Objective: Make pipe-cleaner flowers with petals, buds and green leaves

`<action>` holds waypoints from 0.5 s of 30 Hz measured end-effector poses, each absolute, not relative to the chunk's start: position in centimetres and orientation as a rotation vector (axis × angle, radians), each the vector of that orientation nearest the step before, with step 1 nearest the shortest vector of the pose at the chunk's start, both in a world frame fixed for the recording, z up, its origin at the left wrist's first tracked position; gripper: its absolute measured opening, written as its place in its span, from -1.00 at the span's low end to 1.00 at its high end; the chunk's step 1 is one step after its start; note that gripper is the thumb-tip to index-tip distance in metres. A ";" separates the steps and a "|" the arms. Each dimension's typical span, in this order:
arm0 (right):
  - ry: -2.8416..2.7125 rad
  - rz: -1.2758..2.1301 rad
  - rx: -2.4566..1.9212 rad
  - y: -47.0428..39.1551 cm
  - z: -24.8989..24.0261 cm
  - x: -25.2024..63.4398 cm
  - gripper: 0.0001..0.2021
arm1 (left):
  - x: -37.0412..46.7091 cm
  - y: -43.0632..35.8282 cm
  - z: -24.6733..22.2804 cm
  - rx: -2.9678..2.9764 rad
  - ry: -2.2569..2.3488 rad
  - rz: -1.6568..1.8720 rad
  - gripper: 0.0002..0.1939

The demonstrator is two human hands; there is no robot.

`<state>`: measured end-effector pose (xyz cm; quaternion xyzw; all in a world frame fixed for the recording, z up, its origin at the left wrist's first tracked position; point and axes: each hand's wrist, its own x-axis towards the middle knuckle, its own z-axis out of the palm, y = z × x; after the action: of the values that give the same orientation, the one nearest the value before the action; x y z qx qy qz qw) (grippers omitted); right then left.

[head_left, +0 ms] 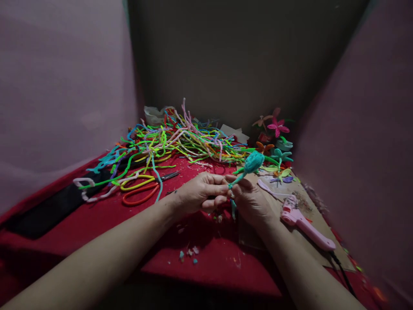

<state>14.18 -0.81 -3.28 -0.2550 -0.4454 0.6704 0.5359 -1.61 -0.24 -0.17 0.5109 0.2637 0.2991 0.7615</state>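
Note:
A teal fuzzy piece (254, 162) with a rounded, bulb-like head and a thin stem tilts up to the right above the table. My left hand (208, 191) is closed, its thumb and fingers pinching the stem from the left. On the other side my right hand (250, 200) has its fingers wrapped round the same stem. A short teal end hangs below the hands. The two hands meet at the stem, and part of it is hidden between the fingers.
Many colored pipe cleaners (190, 140) lie heaped at the back. Scissors (138, 198) with red and yellow handles rest left. A pink glue gun (308, 228) lies on a board (254, 232) at right, with fuzzy flowers (278, 127) behind. Scraps (194, 250) dot the red cloth.

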 end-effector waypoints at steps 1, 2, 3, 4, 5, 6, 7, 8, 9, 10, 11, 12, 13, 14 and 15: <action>-1.041 1.607 -0.595 -0.8 -3.2 14.2 -0.76 | -1.6 -0.3 -0.1 1.093 0.552 0.650 -0.84; -1.027 1.617 -0.586 -0.9 -3.1 14.2 -0.77 | -1.5 -0.3 0.0 1.079 0.536 0.652 -0.84; -1.014 1.622 -0.578 -0.9 -3.0 14.2 -0.80 | -1.5 -0.4 0.0 1.071 0.526 0.656 -0.83; -1.007 1.627 -0.576 -0.9 -2.9 14.2 -0.82 | -1.5 -0.4 0.1 1.068 0.524 0.660 -0.83; -1.006 1.626 -0.575 -1.0 -2.9 14.2 -0.84 | -1.5 -0.5 0.2 1.067 0.528 0.665 -0.84; -1.005 1.622 -0.577 -1.0 -2.8 14.2 -0.85 | -1.4 -0.5 0.2 1.066 0.536 0.669 -0.85; -1.002 1.618 -0.582 -1.0 -2.8 14.2 -0.85 | -1.4 -0.6 0.2 1.067 0.542 0.673 -0.85; -0.998 1.616 -0.588 -1.1 -2.7 14.1 -0.85 | -1.4 -0.5 0.2 1.071 0.543 0.671 -0.84; -0.997 1.619 -0.592 -1.1 -2.7 14.1 -0.85 | -1.4 -0.5 0.1 1.076 0.542 0.669 -0.84; -1.000 1.622 -0.594 -1.1 -2.7 14.1 -0.85 | -1.4 -0.4 0.0 1.081 0.540 0.664 -0.83; -1.005 1.621 -0.592 -1.1 -2.7 14.0 -0.86 | -1.5 -0.4 -0.2 1.089 0.535 0.656 -0.82; -1.015 1.619 -0.591 -1.1 -2.7 14.0 -0.86 | -1.5 -0.3 -0.4 1.099 0.528 0.648 -0.82; -1.026 1.609 -0.592 -1.1 -2.7 14.0 -0.86 | -1.5 -0.2 -0.6 1.112 0.524 0.647 -0.81; -1.037 1.597 -0.596 -1.1 -2.7 13.9 -0.86 | -1.5 -0.1 -0.7 1.127 0.527 0.656 -0.81; -1.046 1.582 -0.605 -1.2 -2.8 13.9 -0.86 | -1.6 0.0 -0.8 1.149 0.538 0.671 -0.81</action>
<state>13.89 -1.15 -2.79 -0.2549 -0.4410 0.6668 0.5440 -1.57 -0.01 -0.76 0.5266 0.2464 0.3076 0.7532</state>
